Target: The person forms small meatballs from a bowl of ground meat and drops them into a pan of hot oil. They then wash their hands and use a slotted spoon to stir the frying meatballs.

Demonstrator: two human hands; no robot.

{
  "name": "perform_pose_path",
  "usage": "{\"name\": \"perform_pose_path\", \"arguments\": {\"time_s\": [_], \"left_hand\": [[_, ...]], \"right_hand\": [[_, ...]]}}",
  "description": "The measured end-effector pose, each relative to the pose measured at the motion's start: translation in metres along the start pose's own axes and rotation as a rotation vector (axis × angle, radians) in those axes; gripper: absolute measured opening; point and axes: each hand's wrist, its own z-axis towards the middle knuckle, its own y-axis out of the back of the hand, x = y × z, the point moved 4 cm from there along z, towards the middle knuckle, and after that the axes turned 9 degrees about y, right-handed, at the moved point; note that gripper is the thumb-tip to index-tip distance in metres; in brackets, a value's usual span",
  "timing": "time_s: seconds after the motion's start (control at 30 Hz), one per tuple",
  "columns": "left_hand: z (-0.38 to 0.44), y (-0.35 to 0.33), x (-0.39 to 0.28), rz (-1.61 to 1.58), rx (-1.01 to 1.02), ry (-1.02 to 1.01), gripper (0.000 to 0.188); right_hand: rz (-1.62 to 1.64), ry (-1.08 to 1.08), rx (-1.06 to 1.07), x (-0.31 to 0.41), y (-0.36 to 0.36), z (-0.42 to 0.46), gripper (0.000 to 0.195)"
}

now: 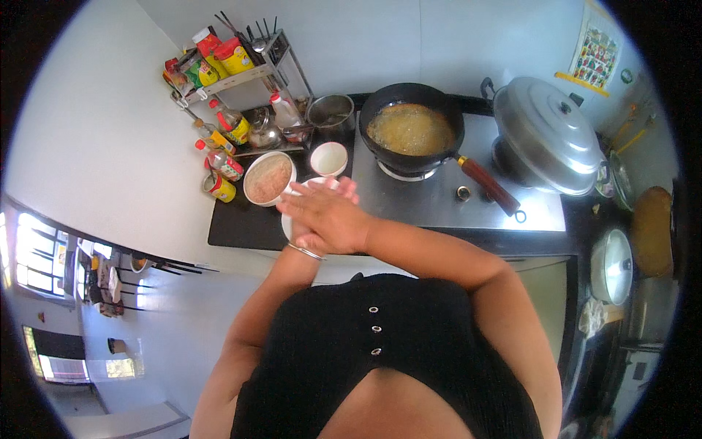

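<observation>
My right hand [332, 217] lies flat across my left hand [348, 190], the palms facing each other. Anything between them is hidden. Right fingers point to the left, while the left fingertips show beyond the right hand. A bangle [305, 252] circles my left wrist. Beneath both hands is a white plate [286, 224], mostly covered by them. Just past my right fingertips stands a white bowl [247, 186] of pale pink, minced-looking mixture [269, 178]. A smaller white bowl [329, 159] is behind the plate. Bubbling yellowish oil [411, 131] fills the bottom of a black wok [370, 112].
The wok's wooden handle [490, 186] juts toward me over the steel stove [428, 211]. A large lidded metal pot [548, 131] occupies the right burner. Sauce bottles [222, 162] and a condiment rack [230, 82] crowd the left. A saucepan [332, 118] stands beside the wok; a metal basin [611, 267] is far right.
</observation>
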Motion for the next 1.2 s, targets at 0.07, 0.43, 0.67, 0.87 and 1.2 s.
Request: {"name": "perform_pose_path", "arguments": {"time_s": [0.07, 0.43, 0.67, 0.87, 1.2], "left_hand": [[0.003, -0.019, 0.012, -0.041, -0.379, 0.094, 0.055], [0.017, 0.02, -0.022, -0.27, 0.028, 0.078, 0.048], [0.01, 0.038, -0.055, 0.225, -0.342, -0.04, 0.029], [0.001, 0.046, -0.067, 0.57, -0.284, -0.09, 0.029], [-0.001, 0.047, -0.069, 0.816, -0.396, 0.046, 0.014]], "right_hand": [[-0.03, -0.118, -0.022, -0.026, -0.001, 0.0, 0.063], [-0.27, -0.115, 0.117, -0.035, -0.005, 0.031, 0.067], [-0.19, -0.42, -0.238, -0.068, 0.023, 0.023, 0.043], [0.262, -0.72, -0.338, -0.079, 0.002, 0.011, 0.026], [0.362, -0.95, -0.209, -0.084, -0.02, 0.014, 0.011]]}}
